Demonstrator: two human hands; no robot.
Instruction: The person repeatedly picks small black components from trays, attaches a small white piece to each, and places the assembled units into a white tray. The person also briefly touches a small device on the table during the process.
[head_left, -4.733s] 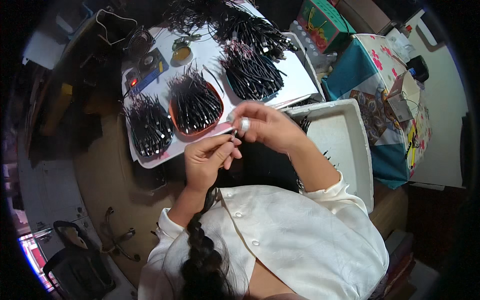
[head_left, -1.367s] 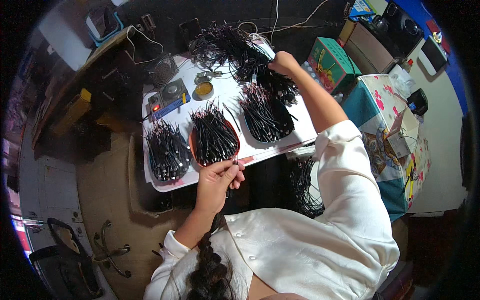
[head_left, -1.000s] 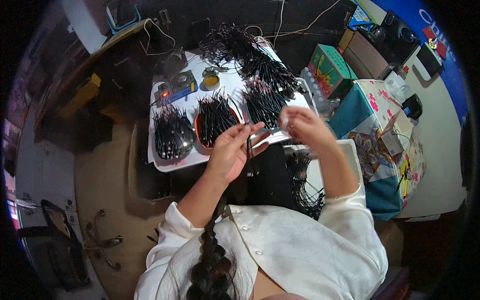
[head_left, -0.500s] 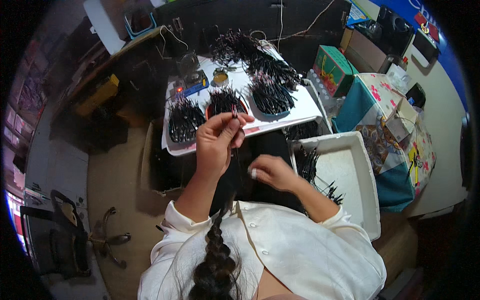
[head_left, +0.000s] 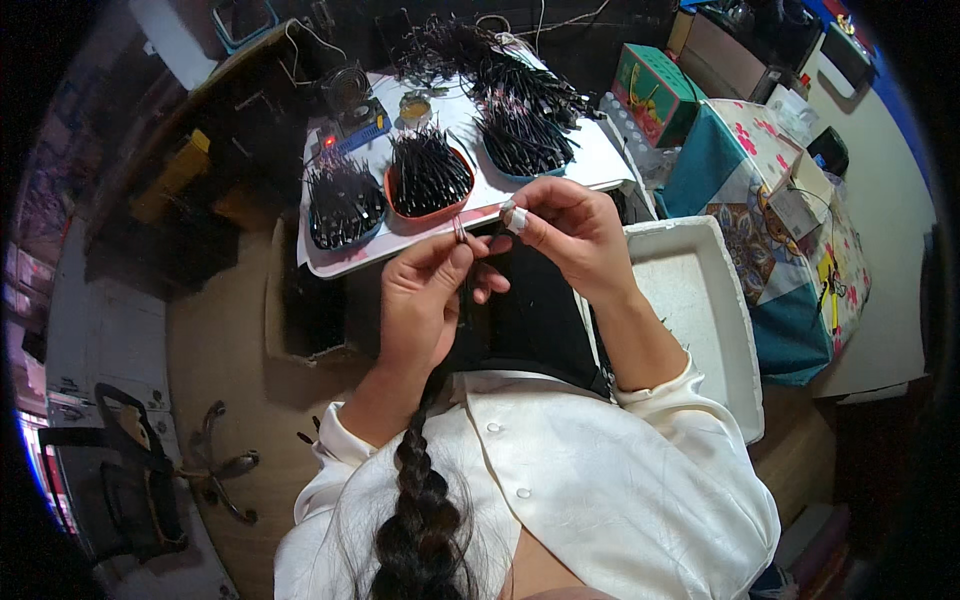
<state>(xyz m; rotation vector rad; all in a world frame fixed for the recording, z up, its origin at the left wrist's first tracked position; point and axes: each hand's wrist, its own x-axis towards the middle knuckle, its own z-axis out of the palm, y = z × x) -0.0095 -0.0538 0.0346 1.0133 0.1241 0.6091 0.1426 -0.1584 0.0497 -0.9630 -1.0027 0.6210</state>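
My left hand [head_left: 425, 290] is closed in a pinch on a short black cable, whose thin pinkish wire ends [head_left: 460, 229] stick up above the thumb. Close beside it, to the right, my right hand [head_left: 580, 235] is also pinched. White tape [head_left: 517, 219] wraps one of its digits, and whatever lies between its fingertips is too small to make out. Just beyond the hands, an orange-red basket [head_left: 428, 211] packed with upright black cables stands on the white table. A blue basket [head_left: 345, 242] of cables is to its left, another blue basket [head_left: 530, 176] to its right.
A heap of black cables [head_left: 520, 85] covers the back of the table, near a small round tin [head_left: 414, 108] and a blue-and-yellow tool [head_left: 362, 136]. To my right are a white foam box [head_left: 738, 330] and a cloth-covered stand [head_left: 745, 200]. A chair [head_left: 135, 470] is at left.
My right hand has come up from beside the foam box to the left hand's fingertips. The left hand keeps its pinch on the cable. The whole view has shifted slightly.
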